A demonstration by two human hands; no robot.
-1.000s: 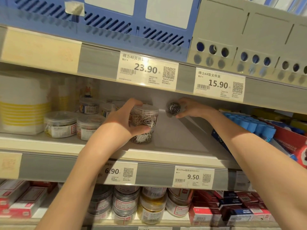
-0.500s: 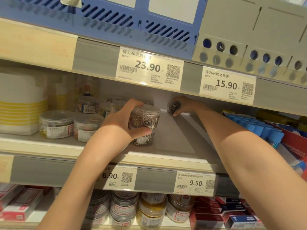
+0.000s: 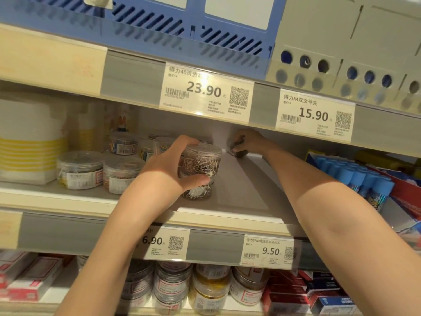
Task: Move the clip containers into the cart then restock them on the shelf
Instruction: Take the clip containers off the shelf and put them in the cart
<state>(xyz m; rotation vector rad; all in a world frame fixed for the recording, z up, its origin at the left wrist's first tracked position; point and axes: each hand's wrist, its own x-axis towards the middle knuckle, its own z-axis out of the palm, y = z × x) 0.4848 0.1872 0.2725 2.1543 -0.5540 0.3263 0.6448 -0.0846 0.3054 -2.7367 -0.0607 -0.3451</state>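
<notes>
My left hand grips a clear round container of metal clips, which sits on top of a second clip container on the middle shelf. My right hand reaches deep to the back of the same shelf, and its fingers curl over another clip container lying there, mostly hidden by the hand. Several more clear clip tubs stand to the left on the shelf.
White and yellow stacked tubs fill the shelf's left end. Blue-capped tubes lie at the right. Jars and red boxes sit on the shelf below. A blue crate and a grey organiser stand above.
My right hand has pushed its clip container further back, down to the shelf's rear. The left hand holds the stacked container in the same place. The view has shifted slightly.
</notes>
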